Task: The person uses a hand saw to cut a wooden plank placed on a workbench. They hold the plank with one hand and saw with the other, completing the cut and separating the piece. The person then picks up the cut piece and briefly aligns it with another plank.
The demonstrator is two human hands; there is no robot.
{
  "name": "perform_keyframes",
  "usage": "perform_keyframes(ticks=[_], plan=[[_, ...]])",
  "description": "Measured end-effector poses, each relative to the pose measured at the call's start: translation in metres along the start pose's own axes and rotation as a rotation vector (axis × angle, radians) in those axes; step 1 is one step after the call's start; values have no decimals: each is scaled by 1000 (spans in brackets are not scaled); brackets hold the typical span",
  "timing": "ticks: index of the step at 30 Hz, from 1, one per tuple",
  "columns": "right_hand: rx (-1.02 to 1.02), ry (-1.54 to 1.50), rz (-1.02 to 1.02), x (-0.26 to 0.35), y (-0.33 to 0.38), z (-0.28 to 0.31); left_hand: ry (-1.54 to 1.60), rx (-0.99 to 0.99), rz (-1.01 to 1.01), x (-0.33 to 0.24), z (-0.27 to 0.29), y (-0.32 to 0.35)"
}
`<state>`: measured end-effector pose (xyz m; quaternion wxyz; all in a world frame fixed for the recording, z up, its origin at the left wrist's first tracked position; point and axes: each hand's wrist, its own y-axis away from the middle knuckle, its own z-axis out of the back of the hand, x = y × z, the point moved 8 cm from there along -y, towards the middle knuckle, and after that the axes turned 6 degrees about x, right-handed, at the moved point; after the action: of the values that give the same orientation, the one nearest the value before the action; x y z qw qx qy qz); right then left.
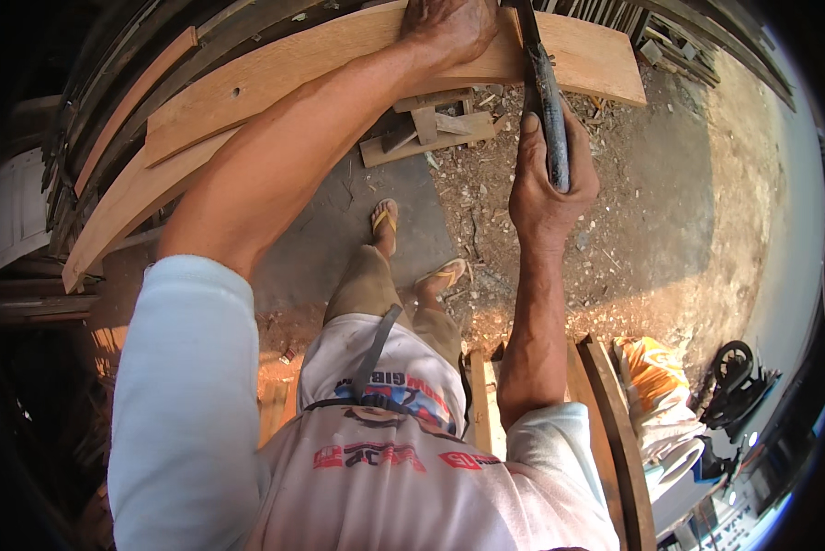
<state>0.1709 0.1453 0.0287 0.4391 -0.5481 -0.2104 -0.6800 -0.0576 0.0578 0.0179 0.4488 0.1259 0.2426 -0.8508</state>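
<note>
A long, flat wooden board (330, 55) lies across the top of the view, with a small hole near its left end. My left hand (449, 32) bears down on it, fingers curled and partly cut off by the picture's upper edge. Closed around a worn dark handle, my right hand (555, 179) holds what looks like a handsaw (548, 110). Its narrow dark blade, seen nearly edge-on, stands across the board just right of my left hand. Under the board's left part, a second, curved wooden board (141, 202) sticks out.
Below the boards are wooden offcuts (431, 129) on the chip-strewn ground (633, 184). Stacked timber (109, 110) fills the left. My sandalled feet (385, 220) stand near a dark mat (311, 239). Behind me are planks (605, 413), an orange and white sack (656, 386) and a motorbike (734, 386).
</note>
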Motion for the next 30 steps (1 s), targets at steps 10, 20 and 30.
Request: perform_keyframes(ticks=[10, 20, 30], plan=[[-18, 21, 18, -15, 49, 23, 9, 16, -5, 8, 2, -1], [0, -61, 20, 0, 113, 49, -31, 7, 10, 18, 1, -4], [65, -50, 39, 4, 101, 35, -130, -203, 22, 47, -24, 1]])
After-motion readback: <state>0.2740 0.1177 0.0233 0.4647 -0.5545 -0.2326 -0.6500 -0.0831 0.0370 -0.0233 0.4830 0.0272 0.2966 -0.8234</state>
